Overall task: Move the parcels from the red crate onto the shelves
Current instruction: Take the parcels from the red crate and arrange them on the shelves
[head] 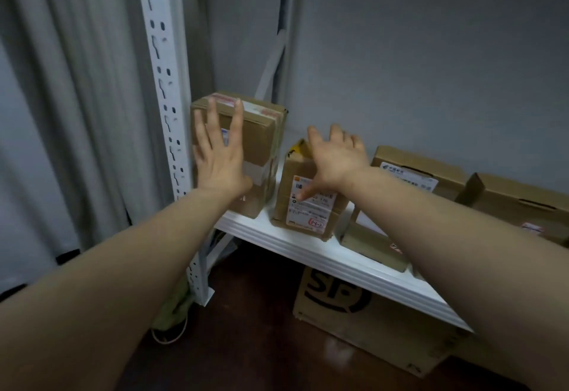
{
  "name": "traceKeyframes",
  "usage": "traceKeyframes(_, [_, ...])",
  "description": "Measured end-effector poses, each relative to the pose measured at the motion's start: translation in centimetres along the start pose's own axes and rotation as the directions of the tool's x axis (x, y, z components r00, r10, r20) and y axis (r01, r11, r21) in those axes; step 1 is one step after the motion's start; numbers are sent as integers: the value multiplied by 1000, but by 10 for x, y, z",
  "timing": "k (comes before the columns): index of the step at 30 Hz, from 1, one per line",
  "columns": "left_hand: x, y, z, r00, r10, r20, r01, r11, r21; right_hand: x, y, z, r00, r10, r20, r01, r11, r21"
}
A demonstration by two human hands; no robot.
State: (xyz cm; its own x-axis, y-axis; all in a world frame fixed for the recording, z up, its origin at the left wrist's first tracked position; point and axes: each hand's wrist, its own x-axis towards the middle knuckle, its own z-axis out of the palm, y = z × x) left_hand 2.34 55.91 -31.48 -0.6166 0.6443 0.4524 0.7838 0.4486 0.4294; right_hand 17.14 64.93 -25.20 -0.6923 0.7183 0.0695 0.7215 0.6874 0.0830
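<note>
A tall brown cardboard parcel (261, 141) stands upright at the left end of the white shelf (277, 236). My left hand (220, 156) is spread flat in front of its near face, fingers straight. Beside it stands a smaller parcel (308, 206) with a white shipping label. My right hand (335, 159) lies over its top, fingers reaching across the far edge and thumb pointing down on the label. The red crate is out of view.
Further right on the shelf lie two flat cardboard boxes (412, 169) (520, 203) and a low box (372, 246) under my right forearm. A large printed carton (363, 323) sits on the dark floor below. A perforated white upright (163, 83) and grey curtain (61, 113) stand left.
</note>
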Motion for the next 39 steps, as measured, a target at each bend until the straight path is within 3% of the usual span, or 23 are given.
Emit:
traceKeyframes(5, [11, -5, -9, 995, 11, 96, -16, 998, 55, 3, -10, 9, 993, -5, 121, 2, 1000, 30])
traceKeyframes(12, [17, -6, -11, 994, 52, 97, -58, 996, 62, -2, -16, 26, 999, -39, -11, 37, 994, -101])
traceKeyframes(23, [19, -17, -4, 982, 121, 146, -149, 968, 201, -8, -14, 28, 996, -79, -35, 71, 978, -197])
traceKeyframes(39, [40, -11, 12, 981, 135, 139, -161, 967, 198, 24, -14, 29, 997, -59, -47, 49, 981, -188])
